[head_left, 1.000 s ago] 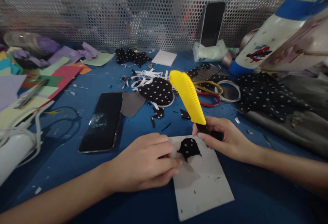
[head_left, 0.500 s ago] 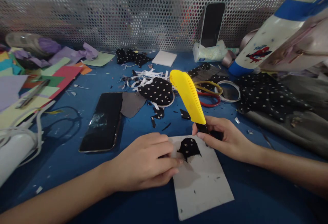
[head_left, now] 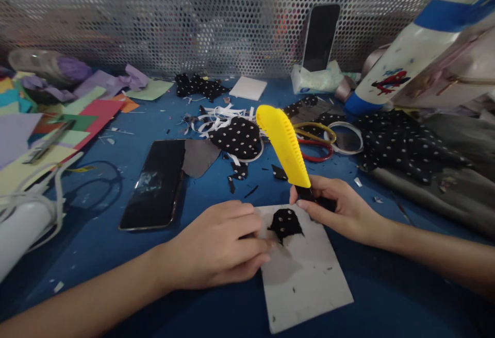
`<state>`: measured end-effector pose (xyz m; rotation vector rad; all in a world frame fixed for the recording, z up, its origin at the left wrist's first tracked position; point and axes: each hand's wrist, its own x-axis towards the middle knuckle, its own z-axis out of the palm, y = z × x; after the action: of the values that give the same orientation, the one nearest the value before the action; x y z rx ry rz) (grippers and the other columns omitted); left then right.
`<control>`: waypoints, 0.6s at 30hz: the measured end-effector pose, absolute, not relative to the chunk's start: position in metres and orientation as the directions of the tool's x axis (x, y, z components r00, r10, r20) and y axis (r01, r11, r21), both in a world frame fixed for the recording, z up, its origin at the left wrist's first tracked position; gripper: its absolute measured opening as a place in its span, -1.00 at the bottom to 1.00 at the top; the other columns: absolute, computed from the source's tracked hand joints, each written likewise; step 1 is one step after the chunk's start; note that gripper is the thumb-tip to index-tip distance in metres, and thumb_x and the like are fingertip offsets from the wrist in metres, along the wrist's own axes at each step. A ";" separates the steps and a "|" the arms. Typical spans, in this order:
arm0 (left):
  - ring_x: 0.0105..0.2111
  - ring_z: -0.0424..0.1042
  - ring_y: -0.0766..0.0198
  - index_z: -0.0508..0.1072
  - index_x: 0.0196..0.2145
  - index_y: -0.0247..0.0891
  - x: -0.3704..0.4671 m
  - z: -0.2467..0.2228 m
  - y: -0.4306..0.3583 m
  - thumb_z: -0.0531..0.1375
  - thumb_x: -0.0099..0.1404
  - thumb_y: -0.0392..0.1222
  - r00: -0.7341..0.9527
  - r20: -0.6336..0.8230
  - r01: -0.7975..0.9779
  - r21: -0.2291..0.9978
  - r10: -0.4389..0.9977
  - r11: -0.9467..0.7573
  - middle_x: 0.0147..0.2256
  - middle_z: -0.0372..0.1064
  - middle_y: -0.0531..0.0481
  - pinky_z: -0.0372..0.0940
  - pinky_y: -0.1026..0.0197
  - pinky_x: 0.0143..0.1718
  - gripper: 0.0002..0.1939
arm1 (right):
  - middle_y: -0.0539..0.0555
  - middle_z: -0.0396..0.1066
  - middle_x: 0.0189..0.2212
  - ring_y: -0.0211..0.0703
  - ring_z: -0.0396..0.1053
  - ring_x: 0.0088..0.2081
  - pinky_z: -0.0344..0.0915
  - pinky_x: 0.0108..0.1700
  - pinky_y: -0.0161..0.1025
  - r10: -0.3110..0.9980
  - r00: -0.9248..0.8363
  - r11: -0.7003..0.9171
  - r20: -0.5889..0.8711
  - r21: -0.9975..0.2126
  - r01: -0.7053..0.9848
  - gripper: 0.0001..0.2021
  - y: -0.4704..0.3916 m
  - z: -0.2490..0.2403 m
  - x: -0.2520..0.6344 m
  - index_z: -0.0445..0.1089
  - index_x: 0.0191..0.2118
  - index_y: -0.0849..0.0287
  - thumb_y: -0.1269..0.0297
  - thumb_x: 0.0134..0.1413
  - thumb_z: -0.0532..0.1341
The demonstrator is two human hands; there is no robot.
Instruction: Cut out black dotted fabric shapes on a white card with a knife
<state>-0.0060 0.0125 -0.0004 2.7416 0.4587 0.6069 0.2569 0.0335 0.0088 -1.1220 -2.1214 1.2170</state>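
A: How do the principal objects appear, read left to right?

B: At 5 o'clock from centre, a black fabric patch [head_left: 286,223] with a few pale dots, rounded above and ragged below, lies on a pale board [head_left: 313,291] flecked with dark bits. The yellow tool [head_left: 281,145], just right of centre, is ridged along its right edge, black at its lower end, and tilted with its top toward 11 o'clock.

A: And markings?

B: The packet [head_left: 317,81], between 1 and 2 o'clock, bears a blue mark too small to read. The bottle [head_left: 412,52], at 2 o'clock, shows a red-and-dark figure under small blue lettering — likewise illegible.

A: The pose?

B: The left hand [head_left: 220,245], at 7 o'clock, lies back upward, fingers curled, the index tip beside the patch's lower left edge; whether it pinches anything, I cannot tell. The right hand [head_left: 342,209], at 4 o'clock, grips the tool's black end between thumb and fingers — over the board's far right corner.
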 end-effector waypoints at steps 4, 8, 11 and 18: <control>-0.40 0.18 0.20 0.47 -0.15 -0.26 -0.006 0.000 0.012 0.00 0.47 -0.26 0.855 0.356 0.255 0.342 0.376 -0.904 -0.39 0.34 -0.02 0.07 0.15 -0.45 -0.75 | 0.07 0.42 -0.34 -0.21 0.38 -0.34 0.32 -0.36 -0.30 0.821 -0.571 0.291 -0.004 -0.858 0.424 -0.84 0.033 0.008 0.258 0.39 -0.18 0.20 0.26 0.28 0.13; -0.40 0.17 0.21 0.48 -0.19 -0.28 -0.005 0.001 0.012 -0.01 0.48 -0.25 0.857 0.349 0.258 0.345 0.379 -0.902 -0.40 0.35 -0.03 0.08 0.14 -0.44 -0.73 | 0.07 0.41 -0.35 -0.22 0.38 -0.36 0.32 -0.37 -0.30 0.823 -0.568 0.299 0.003 -0.853 0.429 -0.84 0.034 0.008 0.257 0.40 -0.19 0.21 0.26 0.28 0.12; -0.41 0.16 0.21 0.49 -0.23 -0.30 -0.005 0.001 0.012 0.01 0.47 -0.25 0.857 0.349 0.259 0.345 0.379 -0.902 -0.39 0.35 -0.03 0.06 0.14 -0.45 -0.74 | 0.06 0.41 -0.35 -0.21 0.38 -0.36 0.31 -0.37 -0.29 0.821 -0.571 0.297 0.003 -0.856 0.424 -0.84 0.034 0.008 0.257 0.40 -0.19 0.21 0.26 0.28 0.12; -0.41 0.16 0.20 0.50 -0.15 -0.31 -0.006 0.000 0.012 0.05 0.44 -0.28 0.858 0.356 0.238 0.364 0.371 -0.900 -0.39 0.34 -0.03 0.06 0.15 -0.44 -0.78 | 0.05 0.40 -0.35 -0.22 0.36 -0.37 0.29 -0.38 -0.29 0.822 -0.570 0.292 0.008 -0.864 0.409 -0.85 0.034 0.009 0.257 0.40 -0.19 0.19 0.27 0.27 0.13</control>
<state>-0.0057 0.0123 0.0002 2.7242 0.4588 0.6108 0.2567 0.0342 0.0094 -1.0988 -2.1104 1.2080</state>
